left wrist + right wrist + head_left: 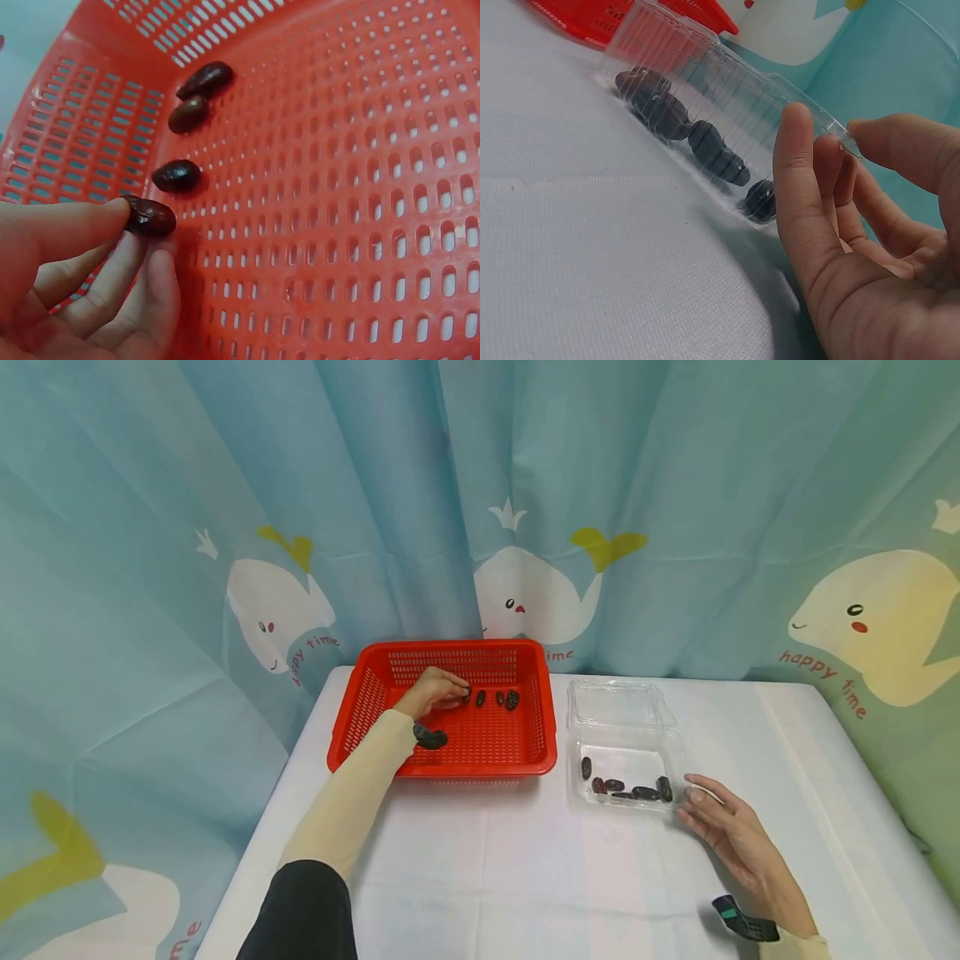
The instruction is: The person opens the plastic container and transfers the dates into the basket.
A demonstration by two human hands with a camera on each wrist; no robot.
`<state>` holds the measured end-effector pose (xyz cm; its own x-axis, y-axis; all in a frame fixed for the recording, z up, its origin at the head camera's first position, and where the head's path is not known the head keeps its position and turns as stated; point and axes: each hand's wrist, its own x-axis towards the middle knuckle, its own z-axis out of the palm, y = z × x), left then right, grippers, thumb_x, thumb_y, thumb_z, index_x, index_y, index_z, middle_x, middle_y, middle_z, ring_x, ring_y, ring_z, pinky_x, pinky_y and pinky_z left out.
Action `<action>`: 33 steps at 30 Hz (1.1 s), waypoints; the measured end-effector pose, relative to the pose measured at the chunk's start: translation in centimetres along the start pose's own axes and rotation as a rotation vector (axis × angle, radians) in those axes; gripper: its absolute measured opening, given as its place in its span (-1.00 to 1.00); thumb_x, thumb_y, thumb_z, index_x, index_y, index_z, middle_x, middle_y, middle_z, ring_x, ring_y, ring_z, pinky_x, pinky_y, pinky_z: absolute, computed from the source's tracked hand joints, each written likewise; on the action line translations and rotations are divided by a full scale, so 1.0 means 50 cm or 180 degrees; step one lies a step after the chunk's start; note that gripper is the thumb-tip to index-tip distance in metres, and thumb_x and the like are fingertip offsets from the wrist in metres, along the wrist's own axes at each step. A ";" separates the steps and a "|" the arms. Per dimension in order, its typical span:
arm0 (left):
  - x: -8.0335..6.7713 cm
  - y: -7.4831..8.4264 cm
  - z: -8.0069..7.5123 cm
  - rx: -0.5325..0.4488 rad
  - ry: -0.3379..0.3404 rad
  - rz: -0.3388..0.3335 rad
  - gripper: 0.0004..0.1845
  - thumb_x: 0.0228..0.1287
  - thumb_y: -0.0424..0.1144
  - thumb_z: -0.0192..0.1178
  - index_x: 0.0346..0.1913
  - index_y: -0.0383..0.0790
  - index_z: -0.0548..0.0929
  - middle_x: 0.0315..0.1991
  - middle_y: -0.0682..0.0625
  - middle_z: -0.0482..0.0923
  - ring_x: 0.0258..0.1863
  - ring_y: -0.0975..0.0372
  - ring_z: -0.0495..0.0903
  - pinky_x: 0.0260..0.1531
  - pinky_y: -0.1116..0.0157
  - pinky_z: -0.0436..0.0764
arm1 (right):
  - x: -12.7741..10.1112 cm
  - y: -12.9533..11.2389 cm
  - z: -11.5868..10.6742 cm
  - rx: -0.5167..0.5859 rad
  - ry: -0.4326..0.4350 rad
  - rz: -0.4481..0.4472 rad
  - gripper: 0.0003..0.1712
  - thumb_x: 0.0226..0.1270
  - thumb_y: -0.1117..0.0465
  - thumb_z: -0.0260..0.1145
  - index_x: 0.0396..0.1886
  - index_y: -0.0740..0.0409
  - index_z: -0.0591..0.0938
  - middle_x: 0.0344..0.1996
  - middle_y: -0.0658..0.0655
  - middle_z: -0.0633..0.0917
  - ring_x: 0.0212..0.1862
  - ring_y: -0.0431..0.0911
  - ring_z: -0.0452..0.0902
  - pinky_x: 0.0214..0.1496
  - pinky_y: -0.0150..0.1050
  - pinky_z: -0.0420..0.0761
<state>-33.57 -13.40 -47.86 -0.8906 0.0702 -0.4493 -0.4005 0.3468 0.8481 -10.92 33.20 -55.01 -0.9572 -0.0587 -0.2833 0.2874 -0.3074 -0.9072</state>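
Note:
My left hand [432, 691] is inside the red plastic basket [480, 739], at its back part. Between thumb and fingertip it pinches a dark, glossy date [154, 217], held close to the basket's slotted wall. Beyond that, three more dates lie in a row, the nearest one [178, 177] just past the fingers. On the right, my right hand [729, 832] grips the front right corner of a clear plastic box [622, 762], its rim caught between the digits in the right wrist view. Several dates [664, 116] lie along the box's front and left sides.
The box's hinged lid [618, 703] is folded back behind it. A white cloth [540, 877] covers the table under the basket and box. Directly behind the table hangs a blue curtain [405, 468] with whale prints.

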 end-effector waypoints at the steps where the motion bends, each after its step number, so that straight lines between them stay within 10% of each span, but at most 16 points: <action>1: 0.001 -0.001 0.001 -0.0003 0.0014 -0.0009 -0.70 0.46 -0.44 0.23 0.17 -0.43 0.71 0.17 -0.24 0.66 -0.08 0.15 0.71 0.25 0.11 0.67 | 0.000 0.000 0.001 -0.0005 0.0008 0.0006 -0.65 0.64 0.30 0.15 0.10 -0.28 0.64 -0.14 -0.15 0.67 -0.11 -0.31 0.65 0.11 -0.37 0.73; 24: 0.013 -0.010 0.008 0.0454 0.0064 0.0221 -0.79 0.46 -0.41 0.25 0.03 -0.43 0.75 0.07 -0.26 0.71 -0.21 0.16 0.69 -0.06 0.20 0.78 | 0.000 -0.003 0.004 0.0065 -0.0049 -0.0003 -0.66 0.64 0.32 0.13 0.11 -0.23 0.64 -0.14 -0.11 0.67 -0.11 -0.30 0.66 0.12 -0.37 0.73; 33: -0.002 0.006 -0.004 0.1366 -0.0003 0.0802 -0.72 0.42 -0.38 0.23 0.11 -0.41 0.71 0.03 -0.27 0.68 -0.35 0.19 0.49 -0.37 0.37 0.51 | 0.003 -0.001 0.001 0.0013 -0.0081 -0.0039 -0.64 0.64 0.33 0.12 0.12 -0.24 0.64 -0.15 -0.13 0.67 -0.11 -0.30 0.66 0.12 -0.37 0.72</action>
<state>-33.64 -13.51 -47.52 -0.9480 0.2021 -0.2458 -0.0480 0.6727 0.7384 -11.07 33.14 -54.98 -0.9613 -0.0789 -0.2641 0.2754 -0.3121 -0.9093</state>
